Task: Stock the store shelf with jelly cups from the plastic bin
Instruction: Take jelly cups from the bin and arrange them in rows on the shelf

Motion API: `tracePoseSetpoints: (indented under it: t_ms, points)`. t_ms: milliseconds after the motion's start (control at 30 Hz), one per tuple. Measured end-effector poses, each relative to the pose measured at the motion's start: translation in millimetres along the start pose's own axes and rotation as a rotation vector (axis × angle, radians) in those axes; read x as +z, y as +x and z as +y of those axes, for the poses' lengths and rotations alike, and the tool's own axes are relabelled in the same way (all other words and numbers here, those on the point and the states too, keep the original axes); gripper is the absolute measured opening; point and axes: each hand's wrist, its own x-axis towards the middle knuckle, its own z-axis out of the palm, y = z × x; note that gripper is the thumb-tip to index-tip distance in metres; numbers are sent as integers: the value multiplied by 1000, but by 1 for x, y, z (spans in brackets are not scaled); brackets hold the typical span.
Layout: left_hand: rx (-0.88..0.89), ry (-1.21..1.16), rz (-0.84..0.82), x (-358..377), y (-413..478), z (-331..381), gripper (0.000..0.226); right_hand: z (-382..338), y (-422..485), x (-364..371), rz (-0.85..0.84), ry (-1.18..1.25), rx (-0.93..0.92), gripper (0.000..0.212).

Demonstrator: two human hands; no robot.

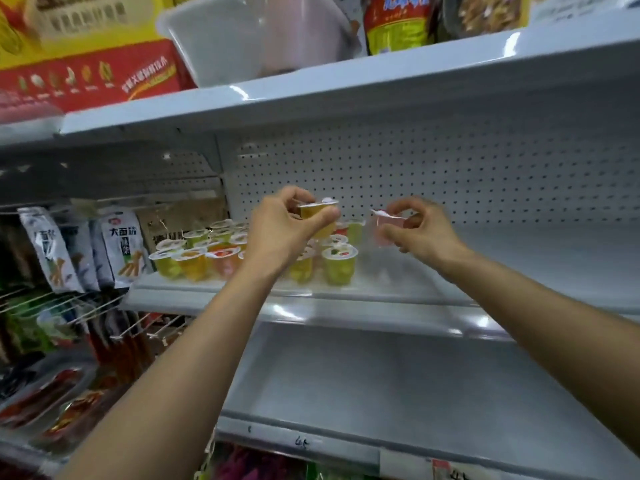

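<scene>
My left hand (282, 233) grips a yellow jelly cup (317, 216) above the cluster of jelly cups (207, 252) standing on the white middle shelf (398, 289). My right hand (420, 230) pinches a pink jelly cup (388, 225) a little to the right, over the bare part of the same shelf. Both cups are held upright in the air. A translucent plastic bin (221, 39) sits on the shelf above, tilted toward me.
A white pegboard back panel (450, 168) closes the shelf behind. Hanging snack bags (119, 244) and wire hooks (69, 303) fill the left bay. A red and yellow carton (93, 64) and bagged goods (398, 26) flank the bin. Another white shelf (381, 393) lies below.
</scene>
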Motion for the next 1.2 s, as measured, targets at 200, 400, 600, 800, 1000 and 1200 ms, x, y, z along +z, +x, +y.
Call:
tracePoseSetpoints:
  t_ms: [200, 400, 600, 800, 1000, 1200]
  points:
    - [-24, 1, -108, 21, 58, -23, 33, 26, 65, 21, -28, -207, 70, 32]
    - [-11, 22, -143, 42, 92, -42, 35, 52, 100, 41, -30, -408, 138, 33]
    - [-9, 35, -159, 52, 103, -45, 40, 63, 106, 43, -45, -448, 155, 30]
    - [-15, 38, -174, 57, 106, -45, 37, 40, 101, 30, -63, -372, 24, 63]
    - [-4, 41, -188, 66, 107, -37, 43, 1, 75, 33, -217, -1, -204, 52]
    - [59, 80, -311, 62, 101, -44, 36, 17, 70, 33, -130, -64, -122, 32]
